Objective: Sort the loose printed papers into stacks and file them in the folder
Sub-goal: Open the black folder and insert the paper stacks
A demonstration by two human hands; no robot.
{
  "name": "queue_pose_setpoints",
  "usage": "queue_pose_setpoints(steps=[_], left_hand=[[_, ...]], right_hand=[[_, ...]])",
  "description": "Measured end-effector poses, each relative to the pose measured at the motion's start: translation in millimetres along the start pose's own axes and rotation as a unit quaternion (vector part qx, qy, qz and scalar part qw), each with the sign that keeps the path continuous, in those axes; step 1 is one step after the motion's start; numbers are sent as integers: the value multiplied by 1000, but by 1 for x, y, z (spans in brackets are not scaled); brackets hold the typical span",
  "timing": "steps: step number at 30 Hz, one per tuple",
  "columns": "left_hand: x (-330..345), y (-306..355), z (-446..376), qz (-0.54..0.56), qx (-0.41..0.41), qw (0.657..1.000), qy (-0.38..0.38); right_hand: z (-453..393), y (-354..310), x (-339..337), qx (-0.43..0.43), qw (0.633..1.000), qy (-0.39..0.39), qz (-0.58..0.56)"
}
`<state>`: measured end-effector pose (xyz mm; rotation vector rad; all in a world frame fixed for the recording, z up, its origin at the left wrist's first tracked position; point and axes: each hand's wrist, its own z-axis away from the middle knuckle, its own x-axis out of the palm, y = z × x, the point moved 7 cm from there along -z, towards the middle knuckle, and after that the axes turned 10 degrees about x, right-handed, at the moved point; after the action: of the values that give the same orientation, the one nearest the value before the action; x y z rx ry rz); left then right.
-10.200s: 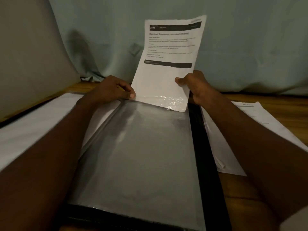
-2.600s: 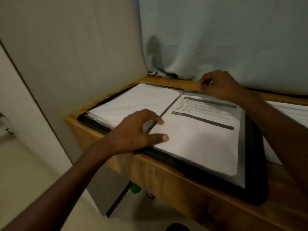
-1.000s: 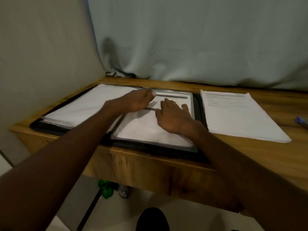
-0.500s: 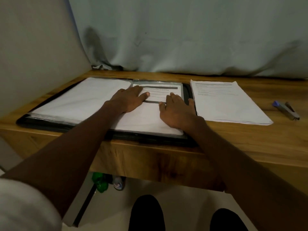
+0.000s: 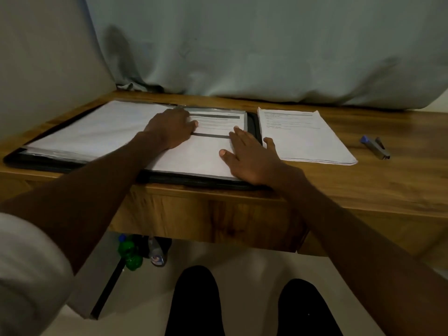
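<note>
**Both hands lying flat on the open folder**

I am looking down at a black folder [image 5: 254, 122] lying open on the wooden tabletop [image 5: 363, 185]. Its right-hand side is holding a clear sleeve with a printed sheet [image 5: 208, 151] inside; two dark bars are showing across the upper half of that sheet. The left-hand side is carrying a thick pile of filled sleeves [image 5: 97, 132], white and too washed out for me to read.

My left hand [image 5: 173, 129] is resting palm down near the folder's middle fold, at about 10 o'clock from the sheet's centre, fingers loosely extended and holding nothing. My right hand [image 5: 252, 156] is lying flat at about 3 o'clock on the same sheet, fingers spread and straight, with the little finger reaching over the folder's black edge. The two hands are sitting apart, with the lower dark bar running between them.

At 3 o'clock from the folder, just beside it, a stack of loose printed papers [image 5: 305, 139] is waiting on the tabletop. Farther out at 3 o'clock, well apart from the stack, a small blue and grey stapler [image 5: 375, 147] is lying. A pale curtain [image 5: 242, 44] is hanging behind at 12 o'clock. Under the tabletop, at 7 o'clock, bottles [image 5: 140, 251] are standing on the floor.
</note>
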<state>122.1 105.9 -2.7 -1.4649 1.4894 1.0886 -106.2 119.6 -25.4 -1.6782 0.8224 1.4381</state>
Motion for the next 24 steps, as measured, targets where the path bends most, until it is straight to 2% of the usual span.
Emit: queue_pose_setpoints(steps=[2, 4, 9, 13, 15, 24], left_hand=[[-19, 22, 6, -79, 64, 992, 68], [-34, 46, 19, -61, 83, 989, 106], [-43, 110, 69, 84, 110, 981, 135], [-12, 120, 93, 199, 50, 978, 42], [-4, 119, 97, 224, 36, 974, 29], [-12, 117, 97, 304, 42, 949, 78]], right_hand=[[-7, 5, -20, 26, 994, 92, -50], [-12, 10, -33, 48, 981, 161, -93], [-18, 24, -15, 84, 967, 169, -170], [-25, 38, -15, 125, 948, 204, -212], [-23, 38, -17, 122, 944, 217, -215], [-13, 40, -20, 87, 928, 222, -287]])
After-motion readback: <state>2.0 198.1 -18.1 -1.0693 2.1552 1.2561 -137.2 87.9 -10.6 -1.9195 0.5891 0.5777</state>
